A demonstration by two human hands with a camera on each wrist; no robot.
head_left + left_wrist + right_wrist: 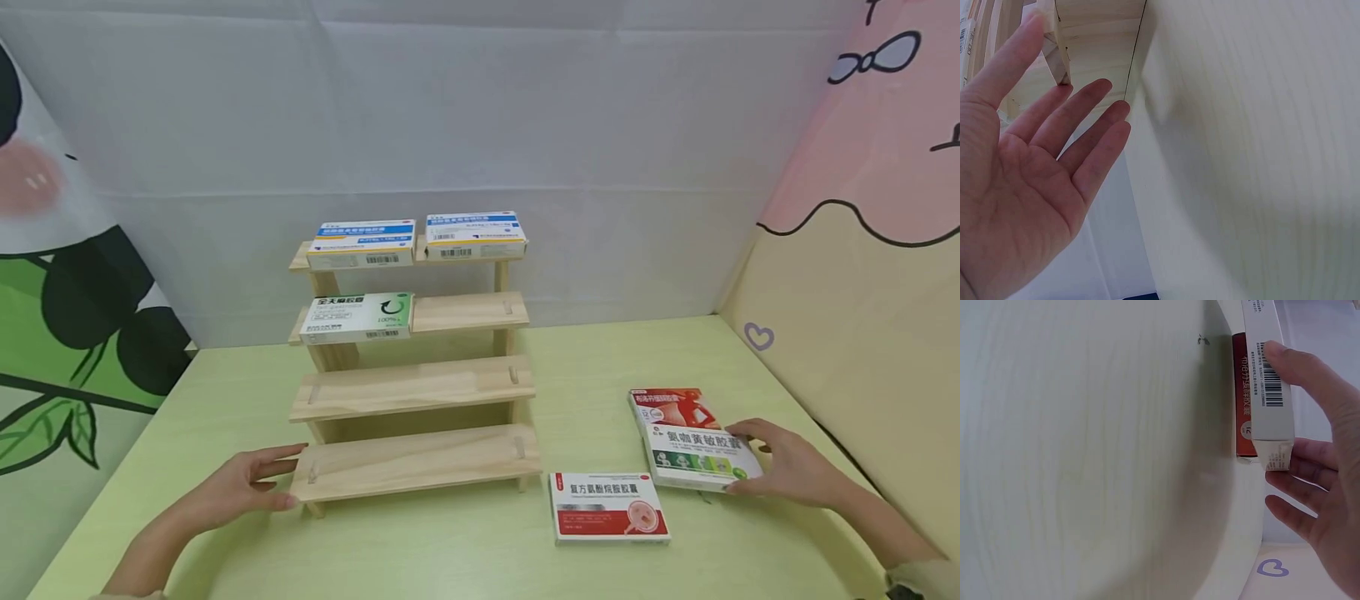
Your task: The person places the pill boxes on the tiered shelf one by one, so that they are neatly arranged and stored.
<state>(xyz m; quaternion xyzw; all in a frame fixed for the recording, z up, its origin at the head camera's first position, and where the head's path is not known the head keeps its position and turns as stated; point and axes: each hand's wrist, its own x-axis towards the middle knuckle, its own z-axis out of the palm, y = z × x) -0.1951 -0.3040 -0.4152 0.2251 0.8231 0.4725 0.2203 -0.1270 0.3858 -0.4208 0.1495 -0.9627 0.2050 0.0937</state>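
A four-step wooden display rack [420, 458] stands on the table. My left hand [243, 492] is at the left end of its lowest step, thumb at the front corner and index finger at the back one. In the left wrist view the wooden end [1055, 53] sits between thumb and index finger, with the other fingers spread loosely. At the right, my right hand [787, 467] pinches a white and green medicine box [701, 454], thumb on its barcode side [1272, 394]. This box overlaps a red medicine box [671, 404] beneath it.
A white and red medicine box [609, 508] lies flat right of the rack's front. Two blue and white boxes [363, 242] [476, 233] lie on the top step. One green and white box [358, 317] lies on the step below, at left. Walls [885, 292] close in the table.
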